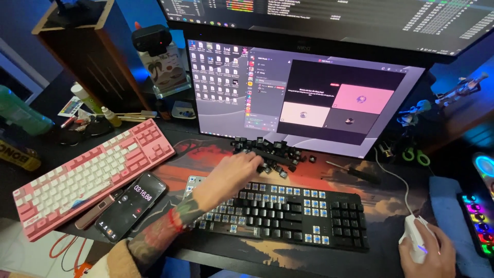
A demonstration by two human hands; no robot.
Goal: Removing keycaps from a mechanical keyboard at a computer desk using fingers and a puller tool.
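Black keyboard (288, 213), many caps off showing blue switches, lies below the monitor (303, 98). Behind it, the left hand (234, 172) pinches in the keycap pile (270, 149); the right hand (427, 255) cups a white mouse (416, 231). Pink keyboard (87, 175) and phone (133, 206) lie left.

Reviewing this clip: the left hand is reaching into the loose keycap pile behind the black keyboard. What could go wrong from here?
1. The left hand could scatter the loose black keycaps, heaped close to the monitor base, so some may roll underneath.
2. The forearm crosses the black keyboard, whose bare switches might get pressed or bumped.
3. The right hand rests on the white mouse, so only one hand steadies the work.
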